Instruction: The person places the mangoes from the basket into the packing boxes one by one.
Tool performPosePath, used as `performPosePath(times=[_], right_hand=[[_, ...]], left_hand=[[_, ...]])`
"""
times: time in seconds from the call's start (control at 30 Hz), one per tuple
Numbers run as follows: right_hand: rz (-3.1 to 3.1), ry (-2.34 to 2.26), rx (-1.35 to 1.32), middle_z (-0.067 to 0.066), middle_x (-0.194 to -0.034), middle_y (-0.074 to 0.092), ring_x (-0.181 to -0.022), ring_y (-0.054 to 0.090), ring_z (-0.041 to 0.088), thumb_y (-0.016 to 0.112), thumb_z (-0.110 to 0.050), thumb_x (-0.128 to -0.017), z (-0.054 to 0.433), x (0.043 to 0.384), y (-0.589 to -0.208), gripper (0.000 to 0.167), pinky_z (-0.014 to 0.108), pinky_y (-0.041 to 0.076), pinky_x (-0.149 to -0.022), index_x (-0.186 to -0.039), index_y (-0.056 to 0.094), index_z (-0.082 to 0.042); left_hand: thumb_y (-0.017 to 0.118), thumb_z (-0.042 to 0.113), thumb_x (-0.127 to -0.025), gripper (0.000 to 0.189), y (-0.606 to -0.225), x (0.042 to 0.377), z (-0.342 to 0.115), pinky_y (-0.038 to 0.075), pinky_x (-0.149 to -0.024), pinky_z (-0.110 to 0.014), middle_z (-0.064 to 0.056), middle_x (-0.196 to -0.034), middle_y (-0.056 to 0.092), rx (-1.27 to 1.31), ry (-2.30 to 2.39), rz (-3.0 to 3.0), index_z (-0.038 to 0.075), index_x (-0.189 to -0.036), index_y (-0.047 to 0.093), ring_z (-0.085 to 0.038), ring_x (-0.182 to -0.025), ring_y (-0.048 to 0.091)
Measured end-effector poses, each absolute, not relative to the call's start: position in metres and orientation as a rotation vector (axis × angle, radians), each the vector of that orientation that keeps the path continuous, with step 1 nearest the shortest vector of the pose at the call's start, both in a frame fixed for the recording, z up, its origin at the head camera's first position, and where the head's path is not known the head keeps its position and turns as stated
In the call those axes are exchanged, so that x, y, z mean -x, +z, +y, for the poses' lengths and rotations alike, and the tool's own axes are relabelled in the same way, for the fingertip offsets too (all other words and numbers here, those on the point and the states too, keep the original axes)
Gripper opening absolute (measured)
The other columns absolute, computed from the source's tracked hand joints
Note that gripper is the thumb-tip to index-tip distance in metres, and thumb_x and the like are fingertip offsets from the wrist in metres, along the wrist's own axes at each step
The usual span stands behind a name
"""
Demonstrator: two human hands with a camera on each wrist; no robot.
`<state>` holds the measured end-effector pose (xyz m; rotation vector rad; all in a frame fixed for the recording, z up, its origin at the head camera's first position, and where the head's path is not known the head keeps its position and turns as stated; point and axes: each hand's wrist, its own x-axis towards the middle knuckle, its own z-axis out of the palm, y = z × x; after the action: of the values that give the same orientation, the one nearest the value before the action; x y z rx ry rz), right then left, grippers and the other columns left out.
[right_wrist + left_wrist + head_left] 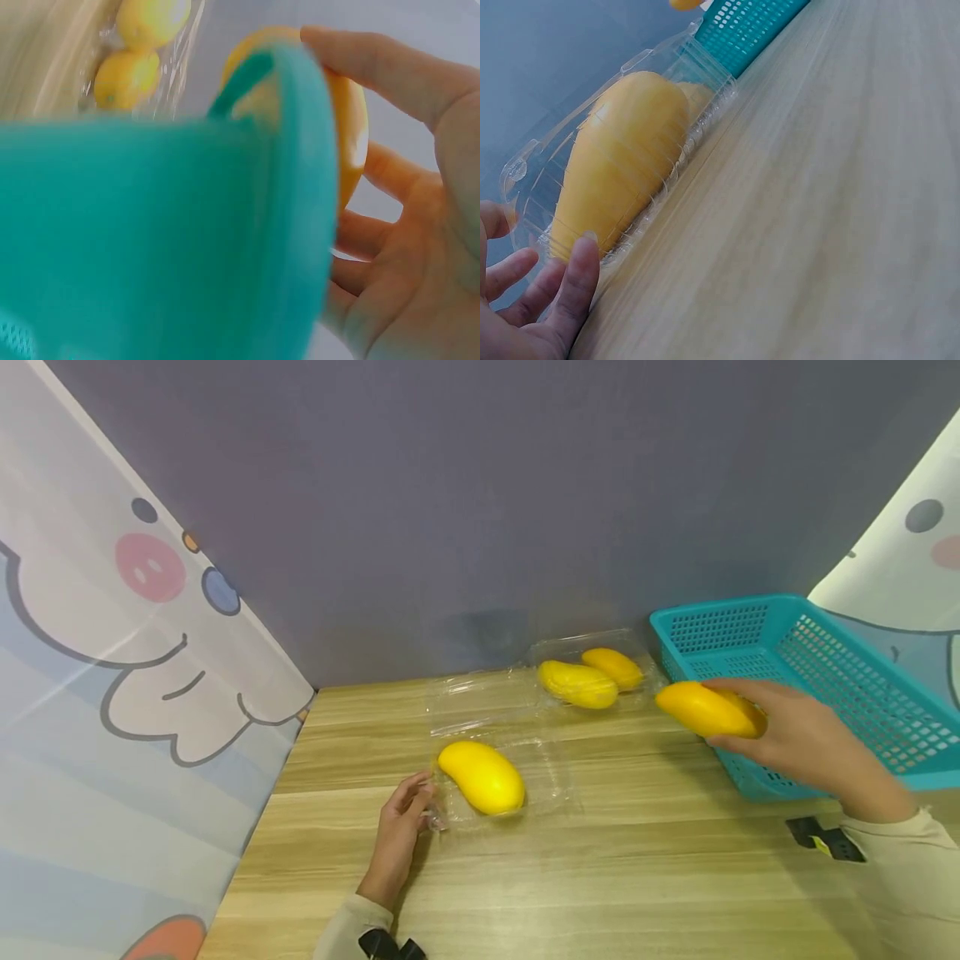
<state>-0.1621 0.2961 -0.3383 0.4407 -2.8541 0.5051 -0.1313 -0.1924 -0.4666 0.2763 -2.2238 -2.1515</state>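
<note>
My right hand (806,739) grips a yellow mango (705,710) between thumb and fingers, at the left rim of the teal basket (926,783). In the right wrist view the basket's rim (304,195) hides part of that mango. On the left, my left hand (401,822) has its fingertips at the end of a clear plastic clamshell box (543,768), whose lid stands raised at the back. One mango (483,778) lies in this box. The left wrist view shows the fingers (581,277) spread loosely beside the box's end.
A second clear box (637,647) at the back, against the grey wall (480,510), holds two mangoes (577,683). All stand on a wood-grain table (600,877). Printed curtains (82,710) hang at both sides.
</note>
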Motion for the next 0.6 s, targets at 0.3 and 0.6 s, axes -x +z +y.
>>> performPosePath(times=[0.3,0.6], right_hand=[[-2.871,0.515,-0.512,0.013,-0.114,0.069,-0.081,0.057,0.02,0.075,-0.047,-0.086,0.271,0.161,-0.34,0.068,0.034,0.043,-0.064,-0.141,0.051,-0.015],[-2.822,0.527,-0.6,0.012,-0.115,0.07,-0.084,0.061,0.022,0.078,-0.042,-0.084,0.241,0.165,-0.345,0.064,0.037,0.046,-0.066,-0.138,0.053,-0.016]], left_hand=[[0.06,0.027,-0.1,0.043,-0.467,0.134,-0.19,0.057,-0.066,-0.025,-0.016,-0.12,0.061,-0.232,-2.167,-2.186,0.004,-0.136,0.055,-0.01,-0.081,0.059],[0.059,0.023,-0.101,0.043,-0.468,0.132,-0.193,0.056,-0.067,-0.025,-0.019,-0.123,0.059,-0.276,-2.192,-2.18,0.004,-0.138,0.053,-0.009,-0.077,0.058]])
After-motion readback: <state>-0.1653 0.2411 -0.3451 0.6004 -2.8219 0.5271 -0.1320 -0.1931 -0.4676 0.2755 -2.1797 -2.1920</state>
